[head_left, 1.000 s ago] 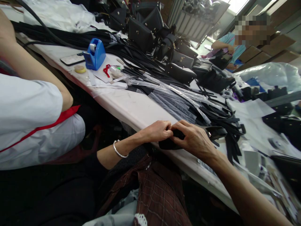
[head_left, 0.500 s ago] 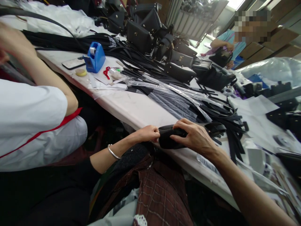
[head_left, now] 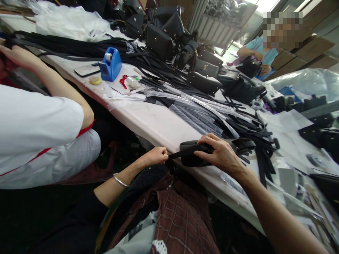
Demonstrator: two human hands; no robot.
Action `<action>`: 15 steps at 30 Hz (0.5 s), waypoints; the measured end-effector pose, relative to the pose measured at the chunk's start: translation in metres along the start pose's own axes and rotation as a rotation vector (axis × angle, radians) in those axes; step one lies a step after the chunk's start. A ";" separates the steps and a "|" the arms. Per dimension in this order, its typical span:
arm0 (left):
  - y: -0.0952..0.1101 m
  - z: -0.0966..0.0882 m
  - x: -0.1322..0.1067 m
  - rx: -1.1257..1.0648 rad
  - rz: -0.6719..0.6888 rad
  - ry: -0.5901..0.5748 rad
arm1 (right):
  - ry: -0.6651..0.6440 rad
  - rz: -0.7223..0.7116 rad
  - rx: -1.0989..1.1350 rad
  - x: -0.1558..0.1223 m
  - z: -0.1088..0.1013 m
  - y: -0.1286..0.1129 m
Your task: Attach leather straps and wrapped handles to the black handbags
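A small black bag [head_left: 192, 160] rests at the near edge of the white table [head_left: 164, 121]. My right hand [head_left: 221, 153] is closed over its top, thumb on the near side and fingers on the far side. From the bag a flat black strap [head_left: 177, 154] runs leftward, stretched straight. Its end is in my left hand [head_left: 159, 155], a fist just off the table edge, with a silver bangle on that wrist. Part of the bag lies hidden under my right hand.
Many black straps [head_left: 190, 120], some in clear plastic, cover the table beyond my hands. Black handbags [head_left: 161, 42] are piled at the back. A blue tape dispenser [head_left: 112, 67] and a phone [head_left: 86, 70] lie left. One co-worker [head_left: 39, 116] sits left; another [head_left: 259, 56] holds a bag across.
My left hand has pulled away from the bag to the left, so a length of strap now shows between them. My right hand has stayed on the bag.
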State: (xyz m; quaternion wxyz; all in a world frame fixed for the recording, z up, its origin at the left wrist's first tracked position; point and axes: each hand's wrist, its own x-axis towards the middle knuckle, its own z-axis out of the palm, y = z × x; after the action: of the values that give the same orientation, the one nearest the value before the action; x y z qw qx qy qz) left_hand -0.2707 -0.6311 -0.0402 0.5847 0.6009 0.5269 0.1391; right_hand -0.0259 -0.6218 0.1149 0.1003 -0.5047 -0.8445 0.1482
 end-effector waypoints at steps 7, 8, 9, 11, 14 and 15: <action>0.053 0.011 -0.011 0.059 0.459 0.307 | 0.035 -0.016 0.049 -0.008 0.004 0.001; 0.063 0.014 -0.010 -0.001 0.515 0.267 | 0.040 -0.013 0.048 -0.010 0.004 0.001; 0.071 0.017 -0.009 -0.058 0.550 0.225 | 0.050 -0.003 0.045 -0.011 0.004 0.001; 0.084 0.023 -0.006 -0.153 0.556 0.173 | 0.092 0.035 0.032 -0.015 0.001 0.000; 0.093 0.027 -0.003 -0.276 0.504 0.164 | 0.234 0.067 -0.016 -0.021 -0.007 -0.005; 0.093 0.028 -0.002 -0.319 0.492 0.159 | 0.304 0.075 -0.044 -0.024 -0.010 -0.007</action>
State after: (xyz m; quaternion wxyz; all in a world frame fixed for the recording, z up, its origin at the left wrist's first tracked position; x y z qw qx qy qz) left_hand -0.2061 -0.6262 0.0323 0.5775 0.5984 0.3808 0.4043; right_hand -0.0173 -0.6447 0.1260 0.2103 -0.5545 -0.8033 0.0553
